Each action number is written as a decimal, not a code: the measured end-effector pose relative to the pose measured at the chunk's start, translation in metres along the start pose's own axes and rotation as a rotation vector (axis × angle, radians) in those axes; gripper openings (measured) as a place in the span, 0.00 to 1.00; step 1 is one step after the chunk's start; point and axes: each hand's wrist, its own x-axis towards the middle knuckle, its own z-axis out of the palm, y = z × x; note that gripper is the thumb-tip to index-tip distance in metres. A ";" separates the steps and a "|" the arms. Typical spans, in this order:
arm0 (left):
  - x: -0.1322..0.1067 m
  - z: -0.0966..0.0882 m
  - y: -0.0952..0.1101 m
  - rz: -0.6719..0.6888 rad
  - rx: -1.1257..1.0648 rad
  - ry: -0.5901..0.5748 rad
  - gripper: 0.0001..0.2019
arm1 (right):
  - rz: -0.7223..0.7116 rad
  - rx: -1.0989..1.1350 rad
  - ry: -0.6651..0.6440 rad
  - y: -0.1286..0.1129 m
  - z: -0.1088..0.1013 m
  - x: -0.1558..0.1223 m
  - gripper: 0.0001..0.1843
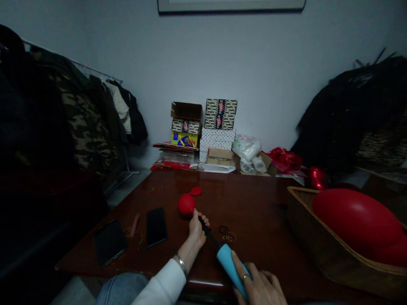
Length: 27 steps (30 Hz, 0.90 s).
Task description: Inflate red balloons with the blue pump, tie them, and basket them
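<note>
A small, partly filled red balloon (186, 204) sits at the tip of a hand pump, over the table. My left hand (197, 228) is closed around the balloon's neck and the pump's black nozzle end. The pump's light blue barrel (231, 267) slants down toward me, and my right hand (259, 284), with a ring on one finger, is wrapped around it. Just beyond the red balloon lies a flat, limp red balloon (196, 191). Right of my left wrist are a black hair tie (223, 230) and several thin coloured bands (229, 237).
The brown table (248, 199) bears a black phone (156, 226) and a dark tablet-like device (110, 242) on the left. A wicker basket (337, 254) with large red balloons (356, 220) stands at right. Stacked boxes (218, 137) line the wall behind; clothes (82, 123) hang at left.
</note>
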 end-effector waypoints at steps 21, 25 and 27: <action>-0.003 -0.001 -0.006 -0.007 0.063 0.019 0.19 | -0.007 -0.015 -0.109 -0.023 -0.002 0.029 0.39; -0.001 0.000 -0.003 -0.024 0.069 0.020 0.18 | -0.040 -0.023 -0.064 -0.016 0.002 0.022 0.41; 0.000 0.000 -0.003 -0.031 0.072 -0.001 0.18 | -0.052 -0.021 -0.040 -0.014 0.003 0.019 0.42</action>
